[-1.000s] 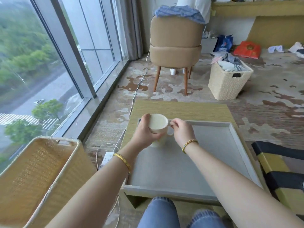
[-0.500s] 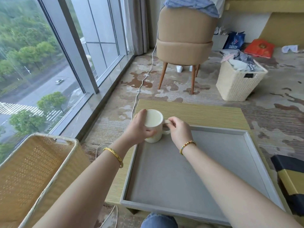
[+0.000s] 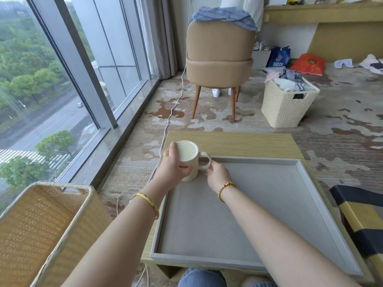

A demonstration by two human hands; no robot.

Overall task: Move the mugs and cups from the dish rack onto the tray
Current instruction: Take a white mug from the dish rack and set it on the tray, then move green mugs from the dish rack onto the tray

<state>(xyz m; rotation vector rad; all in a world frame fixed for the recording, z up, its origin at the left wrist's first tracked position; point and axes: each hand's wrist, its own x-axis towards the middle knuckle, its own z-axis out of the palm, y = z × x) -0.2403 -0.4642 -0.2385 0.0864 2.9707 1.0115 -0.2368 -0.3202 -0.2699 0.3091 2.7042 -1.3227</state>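
Only the head view to go on here, so: the mug (image 3: pixel 189 160) is sitting in the far left corner of the tray (image 3: pixel 228 214), and it looks like its base is already down on the grey liner, though I can't fully confirm contact from this angle. The left hand (image 3: pixel 173 164) is wrapped around the body of the mug, thumb across the front, and the right hand (image 3: pixel 217 175) has its fingertips pinched on the handle, which points right. If I were doing this step, I'd make sure the bottom is flat on the tray before letting go, since it's tucked right beside the left rim and could end up perched on the edge if it's nudged left. Release the handle first, then slide the left hand off sideways instead of lifting, so the mug doesn't tip. Parking it in the corner is smart imo, it leaves the rest of the tray for the other cups. The tray itself sits on a low table (image 3: pixel 238 141). There's a woven basket (image 3: pixel 41 224) at the left; no dish rack visible in this shot, so I can't say how many mugs are left.
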